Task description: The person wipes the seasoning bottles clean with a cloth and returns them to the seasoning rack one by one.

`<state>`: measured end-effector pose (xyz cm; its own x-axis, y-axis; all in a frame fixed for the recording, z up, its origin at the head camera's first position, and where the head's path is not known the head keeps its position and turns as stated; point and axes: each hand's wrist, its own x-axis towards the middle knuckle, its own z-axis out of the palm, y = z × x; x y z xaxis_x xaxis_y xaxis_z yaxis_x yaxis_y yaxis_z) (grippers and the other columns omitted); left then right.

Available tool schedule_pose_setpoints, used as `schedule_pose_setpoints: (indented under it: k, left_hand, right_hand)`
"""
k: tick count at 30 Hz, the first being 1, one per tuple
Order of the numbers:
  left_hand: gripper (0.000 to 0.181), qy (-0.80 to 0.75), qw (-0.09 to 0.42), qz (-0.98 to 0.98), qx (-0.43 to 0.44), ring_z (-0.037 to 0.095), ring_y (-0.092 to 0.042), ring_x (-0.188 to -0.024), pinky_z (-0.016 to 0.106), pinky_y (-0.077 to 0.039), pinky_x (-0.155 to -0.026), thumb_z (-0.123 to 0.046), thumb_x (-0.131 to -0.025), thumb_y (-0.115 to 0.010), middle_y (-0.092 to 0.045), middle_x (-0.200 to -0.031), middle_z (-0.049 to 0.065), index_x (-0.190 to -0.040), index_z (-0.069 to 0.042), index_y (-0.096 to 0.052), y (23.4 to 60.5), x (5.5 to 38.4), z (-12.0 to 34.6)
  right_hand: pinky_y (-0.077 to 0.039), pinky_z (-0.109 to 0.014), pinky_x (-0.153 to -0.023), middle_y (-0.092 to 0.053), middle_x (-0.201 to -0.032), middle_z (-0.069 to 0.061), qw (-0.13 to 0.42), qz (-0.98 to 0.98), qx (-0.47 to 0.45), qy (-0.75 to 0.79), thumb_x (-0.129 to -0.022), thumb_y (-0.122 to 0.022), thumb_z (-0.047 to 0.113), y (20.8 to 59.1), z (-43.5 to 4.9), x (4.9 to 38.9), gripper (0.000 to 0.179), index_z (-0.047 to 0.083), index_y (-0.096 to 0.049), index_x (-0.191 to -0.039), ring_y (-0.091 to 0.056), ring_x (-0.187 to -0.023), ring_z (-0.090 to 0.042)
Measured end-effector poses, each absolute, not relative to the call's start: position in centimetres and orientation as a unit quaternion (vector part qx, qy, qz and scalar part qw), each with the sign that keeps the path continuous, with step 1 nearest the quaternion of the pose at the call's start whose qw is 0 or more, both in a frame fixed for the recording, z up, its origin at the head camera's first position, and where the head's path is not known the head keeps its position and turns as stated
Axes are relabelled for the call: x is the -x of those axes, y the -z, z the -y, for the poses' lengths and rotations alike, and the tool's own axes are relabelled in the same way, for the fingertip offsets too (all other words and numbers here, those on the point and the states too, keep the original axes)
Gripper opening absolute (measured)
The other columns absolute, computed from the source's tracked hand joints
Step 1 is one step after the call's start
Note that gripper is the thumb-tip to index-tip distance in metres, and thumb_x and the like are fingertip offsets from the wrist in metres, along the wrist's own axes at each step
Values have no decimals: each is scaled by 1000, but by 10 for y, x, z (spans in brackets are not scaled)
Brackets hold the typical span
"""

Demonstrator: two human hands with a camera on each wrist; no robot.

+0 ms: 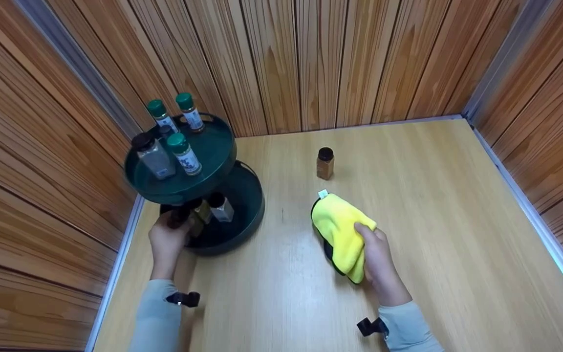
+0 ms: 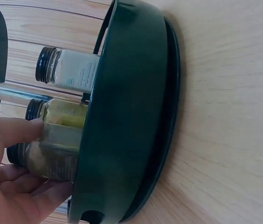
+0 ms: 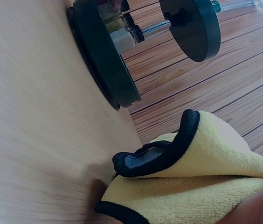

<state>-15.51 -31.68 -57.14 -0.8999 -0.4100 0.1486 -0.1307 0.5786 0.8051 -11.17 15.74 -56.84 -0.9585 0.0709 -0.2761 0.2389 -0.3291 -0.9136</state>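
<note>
My left hand (image 1: 166, 247) reaches under the upper tier of a dark green two-tier turntable (image 1: 254, 220). It grips a dark-capped glass spice jar (image 2: 52, 161) in the lower tray, thumb on one side and fingers on the other. Beside that jar stand a jar with yellowish contents (image 2: 66, 112) and a jar with pale contents (image 2: 73, 70). Over the table, my right hand (image 1: 379, 259) holds a yellow cloth (image 1: 337, 225) with black edging, pinched at its right side. The cloth hangs folded, its white tag pointing away from me.
A brown spice jar (image 1: 325, 165) with a black cap stands on the table (image 1: 433, 195) beyond the cloth. The turntable's upper tray (image 1: 215, 149) bears several jars, including green-capped ones (image 1: 189, 159) and a large dark-capped one (image 1: 155, 159). Wood-panelled walls (image 1: 286, 63) enclose the table.
</note>
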Motion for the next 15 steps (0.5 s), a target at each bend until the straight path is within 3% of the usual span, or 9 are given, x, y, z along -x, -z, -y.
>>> schedule_pose_setpoints:
  k: [8, 15]
  left_hand:
    - [40, 424, 148, 879, -158, 29, -66, -88, 31, -52, -67, -23, -89, -78, -70, -109, 16, -120, -2, -67, 572, 153, 316]
    - [47, 427, 118, 884, -148, 36, -61, -114, 51, -51, -95, -21, -92, -75, -65, -126, 22, -130, 1, -60, 571, 151, 318]
  right_hand:
    - [-58, -33, -73, -69, -93, -9, 50, -573, -141, 805, -106, -52, 25, 567, -156, 112, 29, -3, -55, -114, -69, -82, -21]
    - [-58, -33, -76, -69, -96, -9, 49, -562, -145, 813, -106, -53, 25, 567, -156, 111, 31, -4, -54, -119, -70, -86, -21]
